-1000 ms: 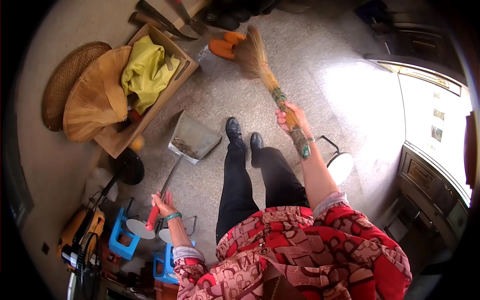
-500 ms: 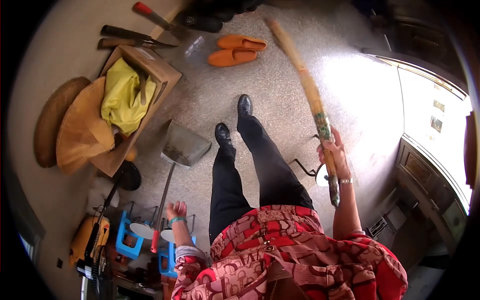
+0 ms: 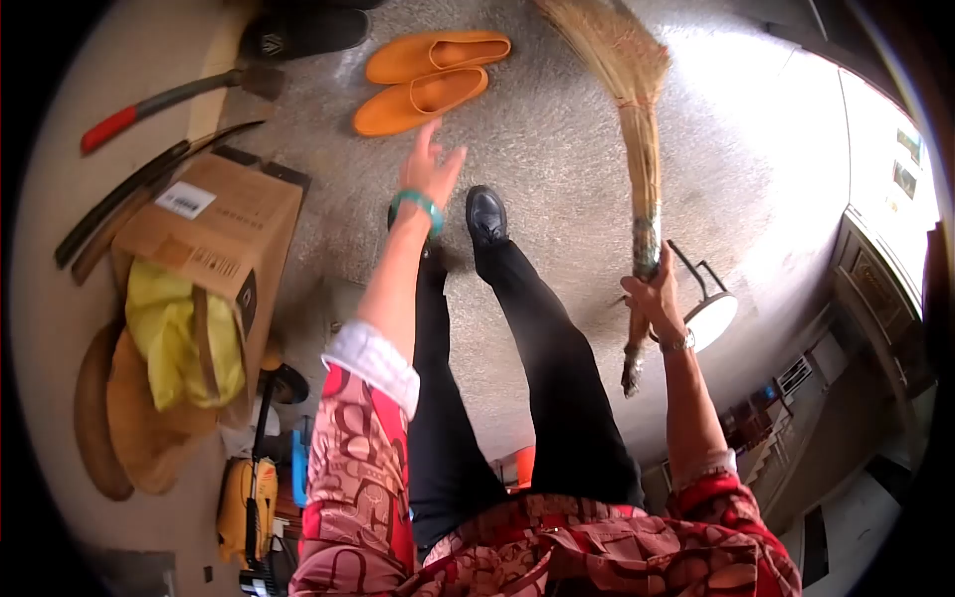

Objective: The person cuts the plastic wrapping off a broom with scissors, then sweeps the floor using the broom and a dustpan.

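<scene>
My right hand [image 3: 657,298] is wrapped round the handle of a straw broom [image 3: 640,164], whose bristles fan out at the top of the view. With fingers apart and nothing in them, my left hand [image 3: 432,177] reaches forward just short of a pair of orange slip-on shoes [image 3: 423,102] lying side by side on the floor. A green bangle [image 3: 420,207] circles the left wrist. Below that hand, my black shoe [image 3: 486,215] stands on the speckled floor; the other shoe is mostly hidden behind the left forearm.
At left, a cardboard box [image 3: 214,219] holds a yellow cloth [image 3: 179,328], with a straw hat [image 3: 149,428] against it. A red-handled tool [image 3: 149,107] leans nearby. Dark footwear [image 3: 308,35] lies at top left. A round-seated stool [image 3: 708,320] stands beside my right arm.
My left hand has moved forward from low beside the dustpan toward the orange shoes. The broom has turned more upright in my right hand, its bristles now spread. The view has shifted.
</scene>
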Demonstrator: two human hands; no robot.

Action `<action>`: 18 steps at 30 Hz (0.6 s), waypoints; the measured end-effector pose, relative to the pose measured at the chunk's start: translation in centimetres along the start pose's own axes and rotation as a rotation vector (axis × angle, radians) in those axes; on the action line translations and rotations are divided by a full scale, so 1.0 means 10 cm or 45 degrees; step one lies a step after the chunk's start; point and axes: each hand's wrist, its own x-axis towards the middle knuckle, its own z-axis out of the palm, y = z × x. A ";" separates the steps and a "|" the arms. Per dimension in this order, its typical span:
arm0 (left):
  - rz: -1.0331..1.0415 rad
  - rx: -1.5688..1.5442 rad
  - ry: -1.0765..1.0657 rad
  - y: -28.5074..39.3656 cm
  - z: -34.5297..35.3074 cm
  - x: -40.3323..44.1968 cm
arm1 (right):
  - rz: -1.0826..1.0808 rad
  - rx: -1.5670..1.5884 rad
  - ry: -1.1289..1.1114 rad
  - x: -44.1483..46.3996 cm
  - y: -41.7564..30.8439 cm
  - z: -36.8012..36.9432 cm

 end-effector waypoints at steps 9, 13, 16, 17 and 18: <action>0.165 0.560 -0.203 0.05 0.92 1.77 | 0.140 0.156 0.140 0.66 0.62 0.47; 0.313 0.630 0.000 -0.04 1.12 1.94 | 0.026 0.254 0.154 0.78 0.80 0.64; 0.409 0.618 0.094 -0.28 1.11 1.81 | 0.068 0.192 0.211 0.74 0.72 0.59; 0.411 0.672 0.070 -0.29 1.03 1.67 | 0.081 0.159 0.243 0.68 0.66 0.57; 0.368 0.650 0.049 -0.30 0.95 1.49 | 0.098 0.237 0.239 0.59 0.56 0.53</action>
